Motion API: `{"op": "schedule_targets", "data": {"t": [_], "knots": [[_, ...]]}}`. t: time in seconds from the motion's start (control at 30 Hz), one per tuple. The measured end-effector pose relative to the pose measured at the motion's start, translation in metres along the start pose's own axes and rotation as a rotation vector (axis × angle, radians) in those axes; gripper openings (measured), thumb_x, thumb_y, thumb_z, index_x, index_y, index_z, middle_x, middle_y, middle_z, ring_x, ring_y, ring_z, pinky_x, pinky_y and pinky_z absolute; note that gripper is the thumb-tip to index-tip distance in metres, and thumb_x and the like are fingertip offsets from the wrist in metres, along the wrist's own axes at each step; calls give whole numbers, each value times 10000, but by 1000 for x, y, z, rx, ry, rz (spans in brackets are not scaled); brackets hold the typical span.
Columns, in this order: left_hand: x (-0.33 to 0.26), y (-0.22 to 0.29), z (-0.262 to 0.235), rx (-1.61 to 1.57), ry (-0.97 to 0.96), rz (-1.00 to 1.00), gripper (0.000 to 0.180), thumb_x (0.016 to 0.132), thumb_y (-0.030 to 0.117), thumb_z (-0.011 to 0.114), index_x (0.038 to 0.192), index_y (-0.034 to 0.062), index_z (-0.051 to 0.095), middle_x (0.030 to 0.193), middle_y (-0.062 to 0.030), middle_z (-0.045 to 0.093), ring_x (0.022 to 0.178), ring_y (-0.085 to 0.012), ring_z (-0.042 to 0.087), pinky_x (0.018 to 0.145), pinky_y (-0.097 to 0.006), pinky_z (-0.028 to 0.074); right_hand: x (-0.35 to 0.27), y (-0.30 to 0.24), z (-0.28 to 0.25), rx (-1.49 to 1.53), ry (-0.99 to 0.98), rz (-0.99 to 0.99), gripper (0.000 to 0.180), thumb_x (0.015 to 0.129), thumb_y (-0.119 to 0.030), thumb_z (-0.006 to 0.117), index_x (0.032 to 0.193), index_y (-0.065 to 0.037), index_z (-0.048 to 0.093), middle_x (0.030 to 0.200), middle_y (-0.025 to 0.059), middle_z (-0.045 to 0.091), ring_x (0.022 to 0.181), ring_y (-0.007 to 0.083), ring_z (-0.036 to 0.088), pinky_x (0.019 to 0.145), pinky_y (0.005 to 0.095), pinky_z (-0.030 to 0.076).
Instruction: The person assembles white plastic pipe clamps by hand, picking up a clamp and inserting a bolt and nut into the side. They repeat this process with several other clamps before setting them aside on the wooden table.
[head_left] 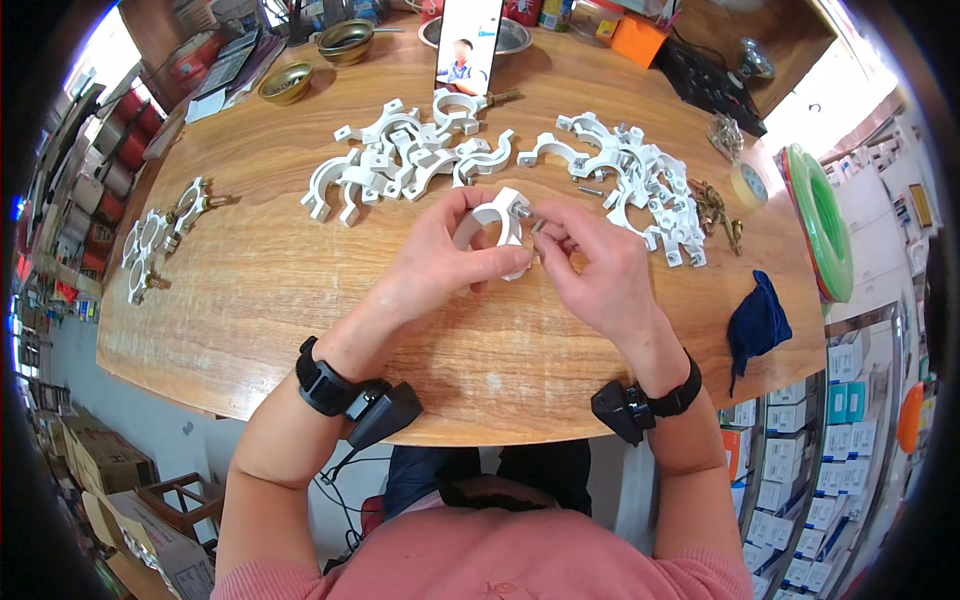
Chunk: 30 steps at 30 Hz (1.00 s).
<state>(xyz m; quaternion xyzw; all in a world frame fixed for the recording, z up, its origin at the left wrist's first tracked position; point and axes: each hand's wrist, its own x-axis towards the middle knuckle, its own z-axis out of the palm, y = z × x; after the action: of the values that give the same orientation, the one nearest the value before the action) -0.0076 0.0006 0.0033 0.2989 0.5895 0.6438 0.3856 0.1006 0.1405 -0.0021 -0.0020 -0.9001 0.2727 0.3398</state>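
My left hand [432, 258] is closed around a white pipe clamp [510, 203], fingers through and behind its ring and thumb along its lower edge. A metal screw shows at the ear of this clamp. Beside that ear, my right hand [600, 262] pinches a small metal screw [537, 227] between thumb and fingertips. Loose white clamp halves [400, 150] lie in a heap beyond my left hand. A second heap of white clamp halves [640, 165] lies beyond my right hand, with brass-coloured bolts [712, 212] at its right side.
Several clamps with bolts [152, 232] lie at the table's left. A phone [468, 45] stands at the back, near brass bowls [286, 84]. At right are a dark blue cloth [757, 318], a tape roll [747, 186] and a green hose coil [825, 225]. An orange box [640, 42] stands behind.
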Motion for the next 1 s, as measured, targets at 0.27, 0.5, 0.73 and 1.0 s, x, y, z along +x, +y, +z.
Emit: {"op": "schedule_targets", "data": {"t": [0.27, 0.5, 0.73, 1.0], "knots": [[3, -6, 1, -4, 22, 31, 546, 644, 168, 739, 1067, -10, 444, 661, 11, 463, 551, -48, 456, 460, -176, 368, 1, -6, -3, -34, 31, -15, 205, 711, -62, 584, 913, -100, 572, 683, 58, 601, 549, 206, 579, 468, 297, 447], [1, -3, -2, -1, 48, 42, 569, 640, 178, 738, 1084, -12, 438, 678, 10, 466, 564, -50, 470, 462, -175, 370, 2, -6, -1, -44, 20, 12, 200, 710, -69, 587, 906, -105, 572, 664, 53, 596, 554, 206, 577, 459, 297, 440], [1, -4, -2, 22, 32, 55, 597, 633, 181, 741, 1098, -17, 422, 728, 1, 453, 601, -56, 481, 489, -177, 389, 1, -6, 0, 58, 26, 74, 215, 716, -57, 577, 926, -103, 577, 678, 43, 607, 534, 176, 581, 468, 274, 448], [3, -7, -4, 57, 34, 102, 605, 620, 183, 749, 1089, -15, 422, 752, -4, 443, 621, -59, 470, 500, -177, 391, 1, -7, 0, 65, 7, 72, 277, 714, -59, 580, 987, -103, 571, 699, 51, 612, 541, 179, 590, 482, 275, 460]]}}
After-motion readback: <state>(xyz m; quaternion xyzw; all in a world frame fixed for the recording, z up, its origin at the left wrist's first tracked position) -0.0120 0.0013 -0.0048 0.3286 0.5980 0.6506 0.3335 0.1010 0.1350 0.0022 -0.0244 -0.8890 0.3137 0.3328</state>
